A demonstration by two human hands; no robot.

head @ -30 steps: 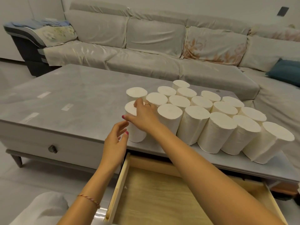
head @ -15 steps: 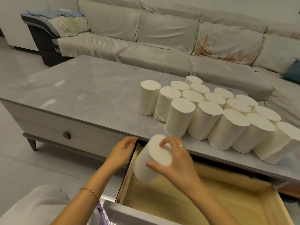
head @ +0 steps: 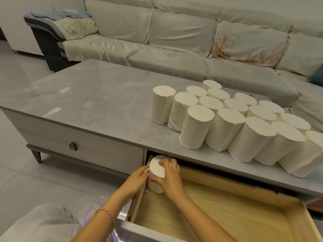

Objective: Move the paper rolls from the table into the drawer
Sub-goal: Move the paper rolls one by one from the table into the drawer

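Head view, left to right: the shut left drawer with its dark knob (head: 73, 146) sits under the grey worktop (head: 97, 105), whose left half carries only a few pale strips. Next comes the left hand (head: 137, 179), fingers curled against the near side of a single paper roll (head: 156, 173); the right hand (head: 170, 179) wraps the roll's other side, thumb and fingers closed over its top edge. Both hands hold this one roll upright in the far-left corner of the open drawer (head: 227, 212), its base at or just above the wooden floor; contact there cannot be told. The rest of the drawer shows bare wood. Further right, the remaining paper rolls (head: 227, 119) stand packed together on the worktop, touching one another, near its front edge above the drawer.

The step in hand looks like setting down the first roll. Next, the hands would need to let go without tipping it, then reach up for the nearest standing roll (head: 196, 126), lifting it clear of its neighbours so the cluster does not topple.
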